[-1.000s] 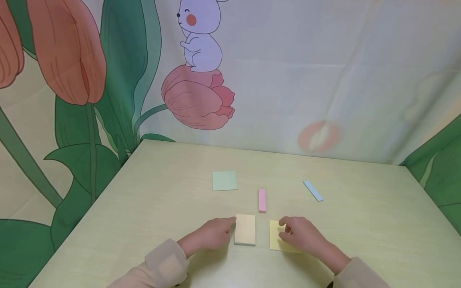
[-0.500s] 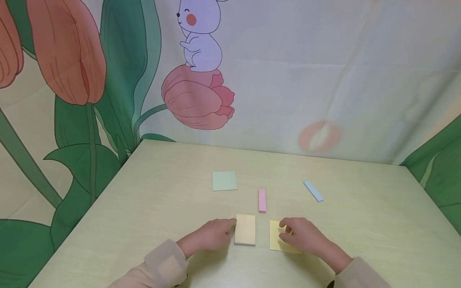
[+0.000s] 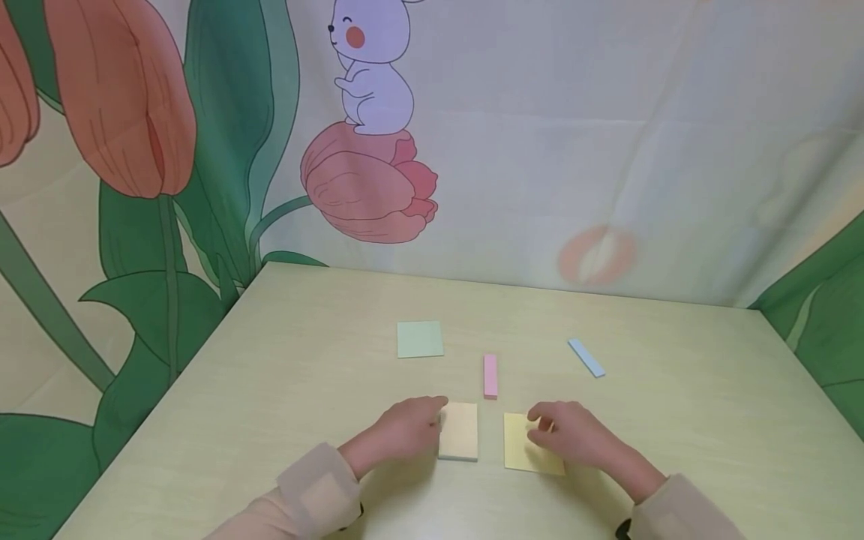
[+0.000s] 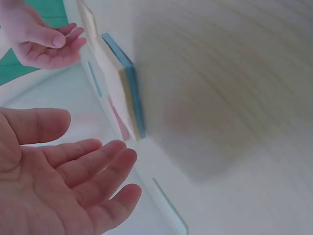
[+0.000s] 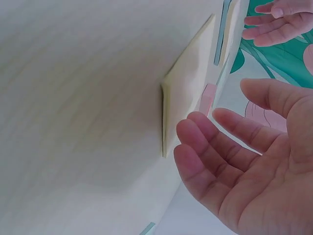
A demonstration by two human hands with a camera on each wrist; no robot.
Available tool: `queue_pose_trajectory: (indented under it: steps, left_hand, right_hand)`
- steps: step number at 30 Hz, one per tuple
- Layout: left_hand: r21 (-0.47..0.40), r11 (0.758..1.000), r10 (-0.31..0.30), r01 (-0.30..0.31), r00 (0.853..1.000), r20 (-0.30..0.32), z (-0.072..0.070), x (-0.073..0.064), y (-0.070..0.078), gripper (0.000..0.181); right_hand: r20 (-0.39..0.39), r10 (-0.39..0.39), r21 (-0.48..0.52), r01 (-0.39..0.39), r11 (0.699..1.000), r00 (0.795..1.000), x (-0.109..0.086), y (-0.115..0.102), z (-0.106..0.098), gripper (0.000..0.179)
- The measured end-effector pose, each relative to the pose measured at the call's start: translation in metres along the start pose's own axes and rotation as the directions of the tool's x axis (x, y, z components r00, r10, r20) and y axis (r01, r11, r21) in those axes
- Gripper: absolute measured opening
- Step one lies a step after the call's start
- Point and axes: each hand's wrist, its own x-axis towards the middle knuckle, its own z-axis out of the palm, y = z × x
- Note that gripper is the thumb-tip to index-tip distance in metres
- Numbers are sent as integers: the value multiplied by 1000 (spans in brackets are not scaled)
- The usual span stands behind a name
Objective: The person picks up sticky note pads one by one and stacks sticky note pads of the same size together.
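A cream sticky-note pad lies on the table with a blue layer under it. To its right is a square yellow sticky-note pad, partly covered in the head view. My left hand hovers at the cream pad's left edge, apart from it in the left wrist view, its fingers relaxed and holding nothing. Over the yellow pad hangs my right hand, fingers loosely bent, with a gap between them and the paper in the right wrist view.
Beyond the two pads stands a narrow pink sticky-note block. A pale green square note pad lies farther back on the left, and a slim blue strip on the right. A printed cloth hangs behind the table.
My left hand has risen a little and shifted right, nearer the cream pad's upper edge. My right hand has lifted slightly and moved right. The pads lie as before.
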Motion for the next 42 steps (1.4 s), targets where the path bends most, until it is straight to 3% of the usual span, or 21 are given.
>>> queue_pose_trajectory:
  steps: [8,16,25,32,42]
  left_hand:
    - [-22,999,44,-46,996,-74,6,10,23,39]
    - [-214,968,123,-132,991,-55,12,23,39,39]
    - [-353,933,59,-67,998,-34,19,36,54,44]
    - [-464,885,23,-31,999,-23,30,50,60,48]
    - [-528,849,-37,21,999,-19,42,69,67,54]
  right_hand:
    - [-18,27,0,-27,1000,999,2,3,-9,24]
    - [-21,54,-1,-54,999,998,5,11,-14,23]
    - [-53,73,23,-72,997,996,10,21,-18,24]
    - [-106,60,41,-56,998,993,13,28,-21,24]
    - [-195,103,57,-93,994,975,19,42,-24,24]
